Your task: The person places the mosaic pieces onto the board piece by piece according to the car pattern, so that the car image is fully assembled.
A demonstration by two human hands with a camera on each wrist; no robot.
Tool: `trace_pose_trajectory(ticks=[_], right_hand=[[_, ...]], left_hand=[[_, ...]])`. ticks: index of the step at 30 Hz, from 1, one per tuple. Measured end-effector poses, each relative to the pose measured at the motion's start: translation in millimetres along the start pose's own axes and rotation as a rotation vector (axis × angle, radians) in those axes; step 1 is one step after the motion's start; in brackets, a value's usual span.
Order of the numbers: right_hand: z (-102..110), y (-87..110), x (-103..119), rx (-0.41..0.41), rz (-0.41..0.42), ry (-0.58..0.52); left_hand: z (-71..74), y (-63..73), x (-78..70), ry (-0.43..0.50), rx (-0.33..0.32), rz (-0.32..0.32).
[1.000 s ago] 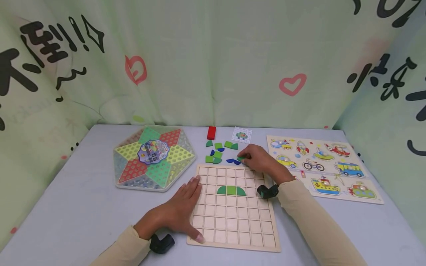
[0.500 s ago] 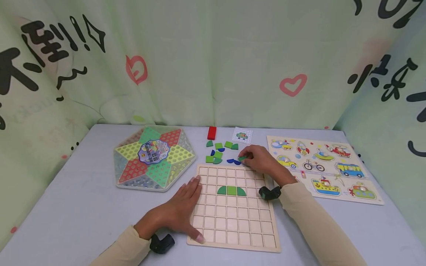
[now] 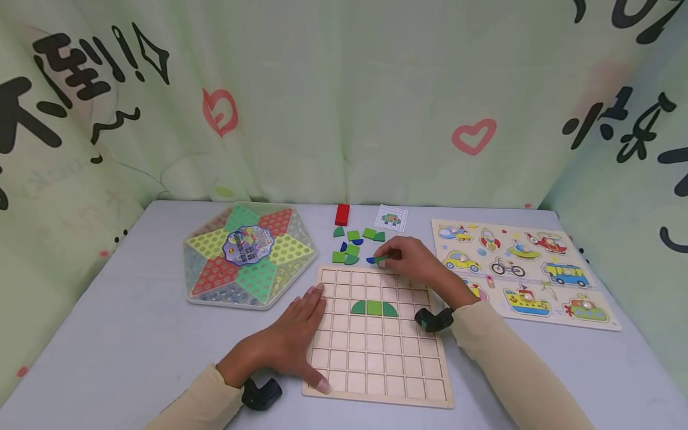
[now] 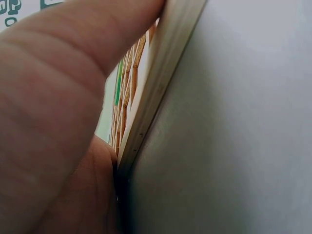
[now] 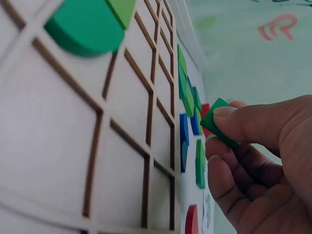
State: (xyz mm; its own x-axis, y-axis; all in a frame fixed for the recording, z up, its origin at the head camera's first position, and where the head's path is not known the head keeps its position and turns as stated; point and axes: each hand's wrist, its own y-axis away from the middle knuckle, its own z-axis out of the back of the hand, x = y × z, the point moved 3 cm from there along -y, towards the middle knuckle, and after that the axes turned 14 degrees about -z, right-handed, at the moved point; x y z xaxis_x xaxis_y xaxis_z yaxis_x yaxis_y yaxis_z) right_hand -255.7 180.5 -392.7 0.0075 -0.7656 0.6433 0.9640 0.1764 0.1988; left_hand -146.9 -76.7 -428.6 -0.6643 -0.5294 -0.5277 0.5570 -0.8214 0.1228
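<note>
As right fingers [image 5: 258, 122] pinch one piece [image 5: 214, 126], board [image 3: 375, 362] holds three others [image 3: 373, 308].

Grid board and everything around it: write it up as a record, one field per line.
Left grip: rests on the left edge of the grid board
Right grip: pinches a dark green piece
On board: light green square between two dark green rounded pieces
Loose pieces: green and blue, beyond the board's far edge
Behind those: red block, printed card
Left side: hexagonal game board
Right side: vehicle puzzle board
</note>
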Motion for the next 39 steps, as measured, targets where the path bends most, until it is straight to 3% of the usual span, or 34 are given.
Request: trace_pose_trajectory(ticks=[7,31,39], right_hand=[[-12,11.7,15,0.059,0.084,-0.002],[-46,37.6,42,0.211,0.15,0.02],[-55,43.3,49,0.27,0.241,0.007]], left_hand=[[1.0,-0.1,-1.4,0.005,0.002,0.001],[0.1,-1.1,0.8,-0.017,0.016,0.015],[1.3,-0.7,-1.4,-0.011,0.001,0.0]])
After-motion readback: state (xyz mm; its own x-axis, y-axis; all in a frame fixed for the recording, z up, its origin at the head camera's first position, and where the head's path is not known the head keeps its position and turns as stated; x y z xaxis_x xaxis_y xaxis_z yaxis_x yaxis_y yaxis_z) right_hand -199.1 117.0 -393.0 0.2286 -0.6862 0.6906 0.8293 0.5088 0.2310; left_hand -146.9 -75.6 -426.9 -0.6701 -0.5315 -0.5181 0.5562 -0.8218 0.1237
